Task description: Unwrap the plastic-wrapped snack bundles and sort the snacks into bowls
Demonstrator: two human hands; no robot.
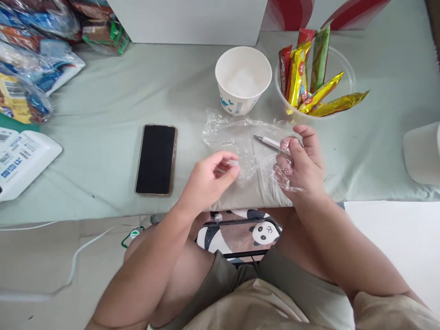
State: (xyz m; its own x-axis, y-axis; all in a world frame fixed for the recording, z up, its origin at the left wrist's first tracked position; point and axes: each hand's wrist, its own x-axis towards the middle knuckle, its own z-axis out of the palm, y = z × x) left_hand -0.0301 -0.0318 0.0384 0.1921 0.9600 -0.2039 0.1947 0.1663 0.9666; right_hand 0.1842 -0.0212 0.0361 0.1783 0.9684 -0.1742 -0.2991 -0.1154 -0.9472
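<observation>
A sheet of thin clear plastic film (pixel 245 149) stretches loosely between my two hands over the near side of the table. My left hand (pixel 211 176) is closed, pinching a crumpled bit of the film between thumb and fingers. With its fingers curled, my right hand (pixel 302 160) grips the other side, and film wraps over its fingertips. A white pen (pixel 268 141) with a grey tip points left from beside the right fingers; whether they touch it I cannot tell. Just beyond the film stands a white paper bucket (pixel 242 78) with blue print.
A clear round tub (pixel 349 82) holds several yellow, red and green snack sticks (pixel 321 55). A black phone (pixel 156 159) lies at left. Wrapped snack packs (pixel 37 55) and a white pack (pixel 24 160) crowd the left side. A white container (pixel 422 151) stands at right; a white box (pixel 189 20) behind.
</observation>
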